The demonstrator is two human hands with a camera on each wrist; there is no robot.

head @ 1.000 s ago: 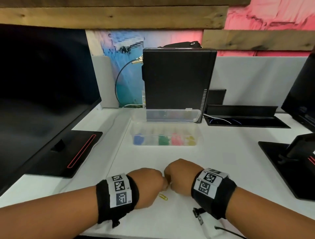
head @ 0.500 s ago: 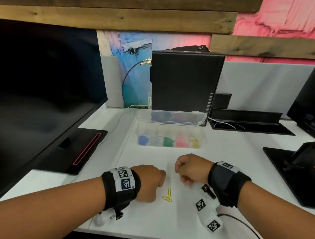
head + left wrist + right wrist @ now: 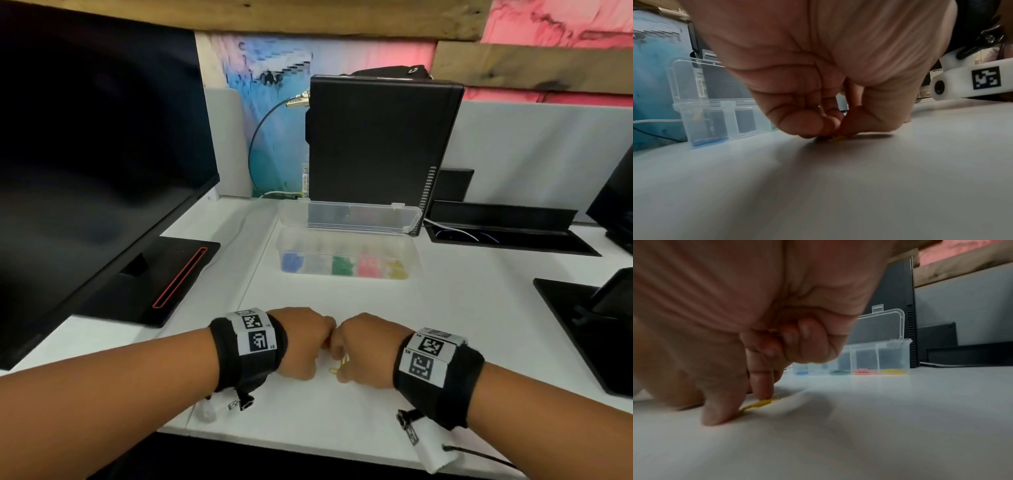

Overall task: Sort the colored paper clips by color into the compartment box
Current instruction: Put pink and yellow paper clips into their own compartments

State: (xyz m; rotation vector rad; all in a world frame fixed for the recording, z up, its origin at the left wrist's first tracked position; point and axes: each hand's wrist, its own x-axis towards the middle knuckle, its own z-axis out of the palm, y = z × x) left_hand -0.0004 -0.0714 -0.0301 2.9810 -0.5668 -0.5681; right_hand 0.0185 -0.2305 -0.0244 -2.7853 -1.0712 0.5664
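Note:
A clear compartment box (image 3: 413, 255) stands at mid-desk with its lid (image 3: 356, 217) open; its cells hold blue, white, green, pink and yellow clips. Near the front edge my two hands meet knuckle to knuckle over yellow paper clips (image 3: 337, 367) on the white desk. My left hand (image 3: 305, 342) has its fingers curled, and its thumb and forefinger pinch a yellow clip (image 3: 838, 138) against the desk. My right hand (image 3: 363, 349) has thumb and forefinger on another yellow clip (image 3: 760, 404) lying flat, and a further yellow clip (image 3: 772, 330) shows inside its curled fingers.
A large monitor (image 3: 85, 171) and its black base (image 3: 164, 277) fill the left. A black computer case (image 3: 380, 144) stands behind the box. A black cable tray (image 3: 507, 233) lies at back right, and a second monitor stand (image 3: 589, 322) at right.
Half a second ago my hands were apart with two yellow clips lying between them. Both hands have now closed in over those clips and touch each other.

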